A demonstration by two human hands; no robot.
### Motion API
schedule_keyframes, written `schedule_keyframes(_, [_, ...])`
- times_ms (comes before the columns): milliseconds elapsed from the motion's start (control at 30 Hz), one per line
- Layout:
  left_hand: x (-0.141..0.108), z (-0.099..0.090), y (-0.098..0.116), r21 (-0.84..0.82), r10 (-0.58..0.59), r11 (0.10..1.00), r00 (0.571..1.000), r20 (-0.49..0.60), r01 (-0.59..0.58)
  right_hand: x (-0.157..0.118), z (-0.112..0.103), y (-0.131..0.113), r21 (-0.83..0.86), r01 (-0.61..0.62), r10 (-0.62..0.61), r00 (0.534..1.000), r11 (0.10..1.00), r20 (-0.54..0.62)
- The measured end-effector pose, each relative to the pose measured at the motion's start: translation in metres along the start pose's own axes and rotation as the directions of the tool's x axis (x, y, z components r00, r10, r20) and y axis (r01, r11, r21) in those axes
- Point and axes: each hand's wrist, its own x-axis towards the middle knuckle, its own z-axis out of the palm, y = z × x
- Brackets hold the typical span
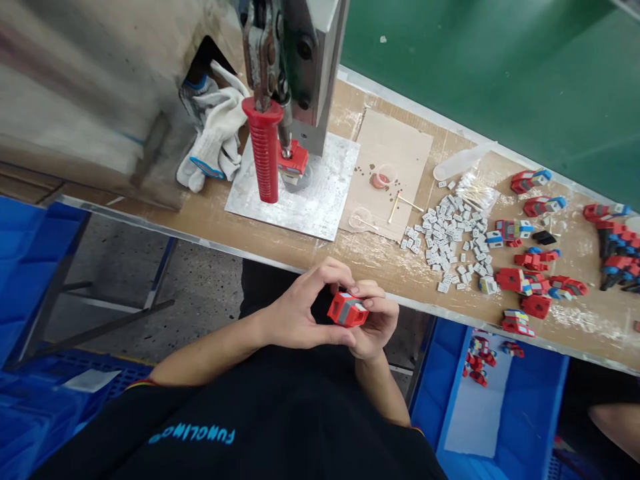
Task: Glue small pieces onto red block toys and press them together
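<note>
Close to my body, in front of the table edge, a red plastic toy part (349, 309) with a grey band and white patches is held between both hands. My left hand (305, 307) curls around its left side, thumb below and fingers above. From the right, my right hand (377, 320) grips it with bent fingers. Beyond them stands a hand press with a red handle (265, 153). Under its plunger, on a metal plate (320, 207), sits another red part (295, 159). The undersides of my fingers are partly hidden.
Cardboard (370, 147) carries a small cup of red paste (381, 179) and cotton swabs. Small grey pieces (445, 230) lie scattered beside several red toy parts (535, 260). White gloves (217, 133) rest left of the press. A blue bin (530, 400) stands below the table, near another person's arm (617, 423).
</note>
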Motion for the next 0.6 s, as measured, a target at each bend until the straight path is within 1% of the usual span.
schedule_keyframes(67, [-0.007, 0.006, -0.005, -0.072, -0.077, 0.994, 0.997, -0.016, 0.076, 0.003, -0.002, -0.002, -0.086, 0.019, -0.021, 1.000, 0.996, -0.014])
schedule_keyframes(133, [-0.013, 0.008, -0.007, -0.128, -0.110, 0.986, 0.994, -0.008, 0.108, 0.005, -0.006, -0.006, -0.178, 0.008, -0.006, 1.000, 0.984, 0.010])
schedule_keyframes(200, [-0.016, 0.006, -0.007, -0.143, -0.073, 0.987, 0.997, 0.012, 0.074, 0.009, -0.013, -0.013, -0.218, -0.008, 0.026, 0.996, 0.976, 0.080])
schedule_keyframes(267, [-0.016, 0.002, -0.006, -0.121, -0.014, 0.993, 0.999, 0.049, 0.020, 0.014, -0.019, -0.020, -0.189, -0.012, 0.042, 0.986, 0.982, 0.159])
schedule_keyframes(333, [-0.014, -0.002, -0.004, -0.094, 0.021, 0.995, 0.995, 0.098, -0.012, 0.020, -0.022, -0.027, -0.150, -0.014, 0.045, 0.977, 0.989, 0.208])
schedule_keyframes(467, [-0.013, -0.005, -0.003, -0.124, 0.057, 0.992, 0.982, 0.178, -0.035, 0.027, -0.020, -0.034, -0.158, -0.002, 0.040, 0.970, 0.987, 0.239])
schedule_keyframes(600, [-0.015, 0.000, -0.006, -0.149, 0.085, 0.987, 0.977, 0.197, -0.056, 0.028, -0.017, -0.036, -0.185, 0.040, 0.002, 0.975, 0.982, 0.222])
